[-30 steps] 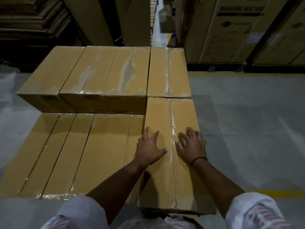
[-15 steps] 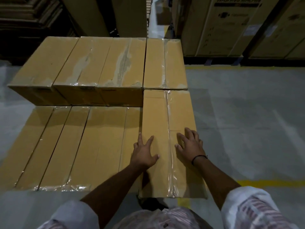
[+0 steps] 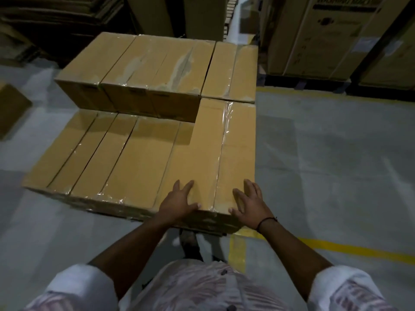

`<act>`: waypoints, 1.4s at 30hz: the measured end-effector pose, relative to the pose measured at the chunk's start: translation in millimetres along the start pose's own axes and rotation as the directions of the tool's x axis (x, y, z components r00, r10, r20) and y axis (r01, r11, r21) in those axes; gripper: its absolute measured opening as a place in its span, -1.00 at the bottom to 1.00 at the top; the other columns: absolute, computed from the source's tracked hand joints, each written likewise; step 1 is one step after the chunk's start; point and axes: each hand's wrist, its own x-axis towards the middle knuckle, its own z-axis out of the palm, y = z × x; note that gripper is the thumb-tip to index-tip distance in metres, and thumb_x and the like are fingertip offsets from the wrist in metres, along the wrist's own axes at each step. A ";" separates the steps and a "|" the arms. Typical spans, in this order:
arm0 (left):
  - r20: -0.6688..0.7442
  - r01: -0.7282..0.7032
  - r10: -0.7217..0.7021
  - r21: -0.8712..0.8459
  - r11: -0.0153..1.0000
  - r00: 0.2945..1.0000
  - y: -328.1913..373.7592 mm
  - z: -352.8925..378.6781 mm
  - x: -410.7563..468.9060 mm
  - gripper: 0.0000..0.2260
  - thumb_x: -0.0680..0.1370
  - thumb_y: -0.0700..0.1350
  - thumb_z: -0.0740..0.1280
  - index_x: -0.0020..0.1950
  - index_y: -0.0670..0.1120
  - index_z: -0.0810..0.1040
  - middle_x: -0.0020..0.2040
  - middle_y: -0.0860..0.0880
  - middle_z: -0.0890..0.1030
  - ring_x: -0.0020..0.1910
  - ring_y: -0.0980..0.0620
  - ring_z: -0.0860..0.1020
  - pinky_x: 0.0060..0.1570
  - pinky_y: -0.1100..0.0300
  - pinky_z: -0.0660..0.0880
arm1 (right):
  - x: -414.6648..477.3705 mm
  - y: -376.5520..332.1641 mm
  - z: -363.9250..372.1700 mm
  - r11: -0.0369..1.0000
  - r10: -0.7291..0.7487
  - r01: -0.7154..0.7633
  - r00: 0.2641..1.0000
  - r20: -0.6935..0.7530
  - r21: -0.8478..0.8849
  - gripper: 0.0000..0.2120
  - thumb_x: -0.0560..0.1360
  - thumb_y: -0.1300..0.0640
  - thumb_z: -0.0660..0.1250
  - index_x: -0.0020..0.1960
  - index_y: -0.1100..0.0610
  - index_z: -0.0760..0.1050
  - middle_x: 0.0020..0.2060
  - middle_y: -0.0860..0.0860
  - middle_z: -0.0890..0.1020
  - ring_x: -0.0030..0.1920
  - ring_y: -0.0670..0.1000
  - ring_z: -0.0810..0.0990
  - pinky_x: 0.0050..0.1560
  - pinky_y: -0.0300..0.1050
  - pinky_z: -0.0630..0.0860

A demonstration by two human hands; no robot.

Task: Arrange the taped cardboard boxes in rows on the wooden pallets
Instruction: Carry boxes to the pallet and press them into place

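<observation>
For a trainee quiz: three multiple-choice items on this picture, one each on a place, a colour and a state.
1. Where is the box under the hands? A) right near corner of the stack B) alone on the floor C) against a wall
2. The floor line is: A) red B) yellow C) white
3. The left hand and right hand are: A) flat on the box B) round a tape roll C) hanging free
1 A, it ends the near row; 2 B, the stripe is yellow; 3 A, fingers spread on cardboard.
</observation>
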 end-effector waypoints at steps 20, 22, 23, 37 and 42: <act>-0.101 -0.062 0.066 0.042 0.997 0.993 -14.1 -6.1 -13.0 -0.24 0.48 -0.09 0.56 0.61 0.01 0.30 0.33 -0.20 0.50 0.22 -0.21 0.55 0.17 0.00 0.55 | -31.4 -3.0 7.3 0.998 0.050 -0.049 0.998 -0.037 0.046 -0.43 0.59 0.22 0.36 0.54 -0.09 0.33 0.65 0.05 -0.02 0.50 0.24 0.33 0.40 0.07 0.46; -0.107 -0.071 0.075 0.043 0.997 0.991 -16.1 -7.2 -11.9 -0.26 0.48 -0.09 0.56 0.60 0.00 0.32 0.34 -0.20 0.50 0.22 -0.20 0.54 0.16 0.02 0.54 | -31.4 -5.0 7.4 0.997 0.055 -0.053 0.998 -0.036 0.049 -0.42 0.58 0.23 0.36 0.53 -0.10 0.33 0.65 0.05 -0.03 0.51 0.22 0.33 0.41 0.03 0.45; -0.110 -0.078 0.082 0.045 0.996 0.991 -16.7 -7.0 -10.9 -0.27 0.48 -0.08 0.56 0.59 0.00 0.33 0.33 -0.20 0.50 0.21 -0.20 0.54 0.15 0.03 0.54 | -31.5 -5.5 7.2 0.997 0.060 -0.058 0.998 -0.037 0.049 -0.42 0.59 0.24 0.35 0.53 -0.10 0.34 0.65 0.05 -0.03 0.51 0.21 0.33 0.41 0.02 0.44; -0.141 -0.104 0.105 0.013 0.995 0.985 -28.0 -0.8 -7.2 -0.31 0.49 -0.04 0.55 0.56 0.05 0.34 0.34 -0.16 0.48 0.22 -0.18 0.54 0.14 0.02 0.53 | -34.4 -17.2 9.1 0.994 0.108 -0.108 0.993 -0.057 0.009 -0.47 0.62 0.25 0.31 0.54 -0.05 0.34 0.65 0.07 -0.02 0.51 0.21 0.34 0.40 0.06 0.45; -0.125 -0.127 0.128 0.015 0.992 0.984 -29.3 -4.9 -5.5 -0.35 0.52 -0.02 0.51 0.56 0.06 0.31 0.41 -0.17 0.41 0.23 -0.21 0.55 0.16 -0.01 0.54 | -28.8 -21.4 7.2 0.988 0.151 -0.149 0.986 -0.071 0.036 -0.44 0.60 0.30 0.32 0.54 -0.03 0.34 0.65 0.09 -0.01 0.52 0.22 0.31 0.41 0.09 0.44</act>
